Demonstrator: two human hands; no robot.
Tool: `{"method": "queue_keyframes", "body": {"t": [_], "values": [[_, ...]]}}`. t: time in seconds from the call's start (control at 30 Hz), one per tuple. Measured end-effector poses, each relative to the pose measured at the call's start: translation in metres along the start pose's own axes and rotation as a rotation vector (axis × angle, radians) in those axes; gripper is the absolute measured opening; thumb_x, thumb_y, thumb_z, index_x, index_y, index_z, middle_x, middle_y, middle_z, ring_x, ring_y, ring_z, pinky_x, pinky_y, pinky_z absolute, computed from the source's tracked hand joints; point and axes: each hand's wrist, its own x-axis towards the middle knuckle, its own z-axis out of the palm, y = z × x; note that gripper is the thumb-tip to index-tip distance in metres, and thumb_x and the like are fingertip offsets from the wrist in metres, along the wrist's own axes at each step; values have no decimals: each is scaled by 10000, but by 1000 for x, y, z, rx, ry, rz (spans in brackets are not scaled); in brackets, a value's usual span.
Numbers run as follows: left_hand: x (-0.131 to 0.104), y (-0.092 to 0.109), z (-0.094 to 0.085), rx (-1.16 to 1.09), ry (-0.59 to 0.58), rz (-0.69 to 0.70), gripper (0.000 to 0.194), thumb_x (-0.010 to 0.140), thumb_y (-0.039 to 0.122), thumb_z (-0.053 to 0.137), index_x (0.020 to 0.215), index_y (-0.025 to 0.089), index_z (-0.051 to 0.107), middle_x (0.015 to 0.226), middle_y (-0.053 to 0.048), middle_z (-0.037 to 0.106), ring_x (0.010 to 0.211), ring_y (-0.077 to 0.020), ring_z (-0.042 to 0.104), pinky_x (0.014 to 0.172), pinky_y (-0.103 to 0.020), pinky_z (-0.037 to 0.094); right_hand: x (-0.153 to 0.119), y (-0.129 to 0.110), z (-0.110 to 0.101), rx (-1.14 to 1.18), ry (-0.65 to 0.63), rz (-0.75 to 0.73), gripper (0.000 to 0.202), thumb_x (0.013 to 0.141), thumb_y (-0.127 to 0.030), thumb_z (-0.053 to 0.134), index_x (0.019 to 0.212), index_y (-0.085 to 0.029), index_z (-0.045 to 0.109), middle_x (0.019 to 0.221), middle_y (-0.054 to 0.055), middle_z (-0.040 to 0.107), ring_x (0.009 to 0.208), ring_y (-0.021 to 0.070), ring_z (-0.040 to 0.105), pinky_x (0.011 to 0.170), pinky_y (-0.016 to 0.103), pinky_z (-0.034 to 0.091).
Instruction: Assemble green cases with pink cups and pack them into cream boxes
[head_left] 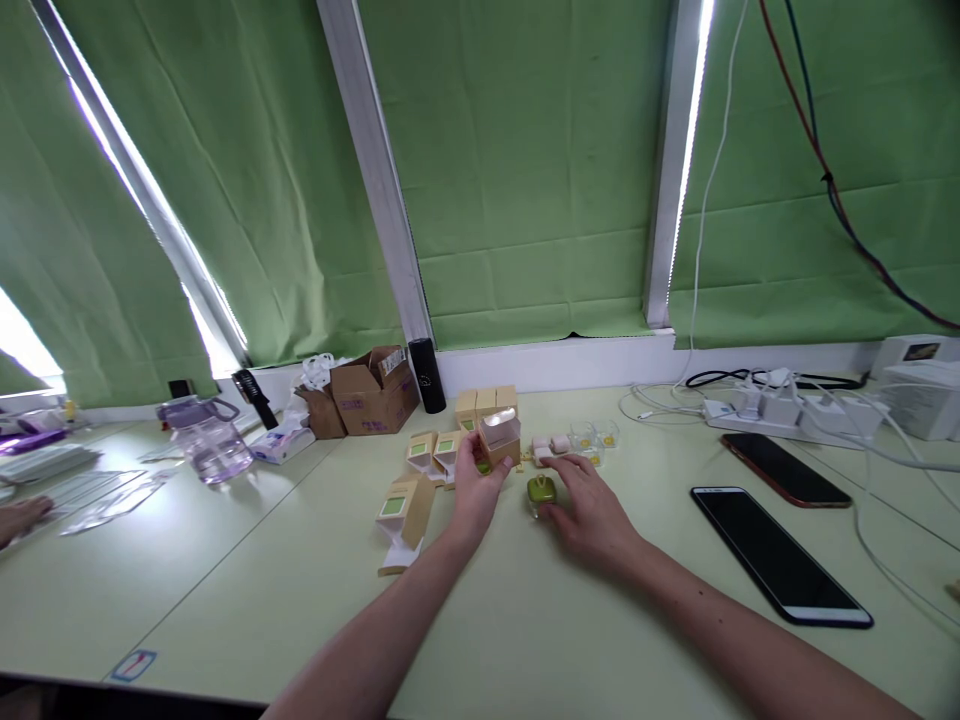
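Observation:
My left hand [478, 482] is closed around a small tan box [502, 436] whose top flap stands open. My right hand [589, 507] curls beside a small jar with a green lid [541, 489], fingertips at its right side; the jar stands on the table. Behind the right fingers are small pinkish-white pieces [560, 442] and clear little containers with yellow bits [607, 438]. Left of my left hand stand open tan boxes [422, 452] with green labels, and a larger one [406, 508] lies nearer. More tan boxes [486, 403] are lined up behind.
A cardboard box [373, 392] and a black cylinder [427, 375] stand at the back; a purple bottle [206, 440] is at left. Two phones [780, 555] and a power strip [795, 415] lie at right. Another person's hand [25, 518] is at the far left edge.

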Motion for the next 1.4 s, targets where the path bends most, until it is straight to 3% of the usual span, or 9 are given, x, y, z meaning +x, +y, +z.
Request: {"method": "queue_keyframes", "body": {"t": [0.2,0.4,0.57,0.7,0.77,0.87,1.03,1.2,1.4], "values": [[1,1,0,125,-60,-21,417,684,186,810,1073,206,661,1042,-61,723,1019,-266,665,945,-435,512,5,1,-6,-131,-95,155,350,858,-242,702,1208,-235,686,1192,116,720,1149,302,616,917,413,532],[-4,-3,5,293,-254,-68,466,597,109,820,1041,200,712,1032,-81,759,1000,-317,679,934,-486,503,13,14,-21,-238,-98,337,313,870,-208,649,1180,-230,681,1172,99,725,1187,299,584,791,342,492],[-12,-5,7,375,-352,-60,478,540,133,869,986,233,727,952,-63,771,918,-335,696,948,-525,495,15,20,-25,-246,-105,356,260,872,-217,644,1127,-238,686,1152,79,729,1161,283,595,767,324,468],[-13,-5,7,326,-341,-31,608,522,146,882,1084,232,669,1032,-78,747,968,-328,671,956,-503,486,15,19,-24,-244,-106,356,259,876,-222,649,1132,-246,682,1153,70,730,1138,275,609,765,313,456],[-13,-1,6,234,-295,8,618,592,201,863,1153,237,609,1129,-90,706,1048,-306,644,977,-466,474,15,19,-23,-248,-107,357,274,882,-225,642,1154,-244,671,1138,71,732,1128,276,613,753,309,449],[-13,10,5,107,-214,99,376,752,226,727,1092,237,568,1160,-83,652,1121,-267,613,1021,-433,440,14,18,-23,-255,-120,363,291,889,-231,635,1179,-241,655,1135,76,732,1126,276,614,736,302,435],[-14,23,2,102,-224,239,40,788,181,644,793,216,627,1127,-88,650,1146,-288,612,1029,-451,455,14,18,-22,-263,-124,367,304,887,-233,631,1191,-247,633,1154,72,728,1134,278,611,718,299,417],[-12,17,3,133,-226,197,110,851,232,643,859,222,752,1197,-102,722,1163,-304,654,1052,-477,476,13,18,-22,-278,-121,366,296,889,-238,631,1184,-248,632,1149,75,728,1123,270,616,707,292,412],[-12,15,9,179,-208,103,234,930,319,598,1039,199,766,1123,-98,780,1068,-272,694,956,-413,517,15,18,-22,-286,-132,377,292,890,-245,639,1182,-240,643,1129,84,729,1125,274,616,720,296,415]]}}
